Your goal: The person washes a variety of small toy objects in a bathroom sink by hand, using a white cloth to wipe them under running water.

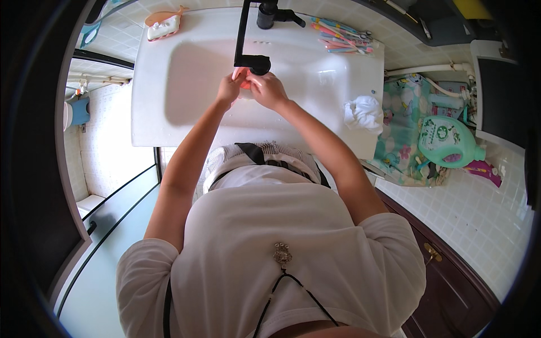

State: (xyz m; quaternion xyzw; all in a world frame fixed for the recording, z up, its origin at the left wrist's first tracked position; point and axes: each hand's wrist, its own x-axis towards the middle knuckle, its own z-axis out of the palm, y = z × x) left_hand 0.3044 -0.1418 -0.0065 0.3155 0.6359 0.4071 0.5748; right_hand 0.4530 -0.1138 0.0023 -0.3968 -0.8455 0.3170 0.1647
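White bathroom sink (pixel 169 121), black faucet (pixel 251 59) at twelve o'clock, left hand (pixel 228 90) and right hand (pixel 267 90) clasped together around a pink object (pixel 243 79), crumpled white cloth (pixel 363 112) at three o'clock.

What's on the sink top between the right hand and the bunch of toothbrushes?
In the head view, the stretch of white sink top between the right hand and the toothbrushes is bare, apart from a bright glare patch. The crumpled white cloth lies off to the side.

Black faucet (pixel 252 34) crowds the basin's (pixel 186 84) middle; its left half looks open, apparently unobstructed.
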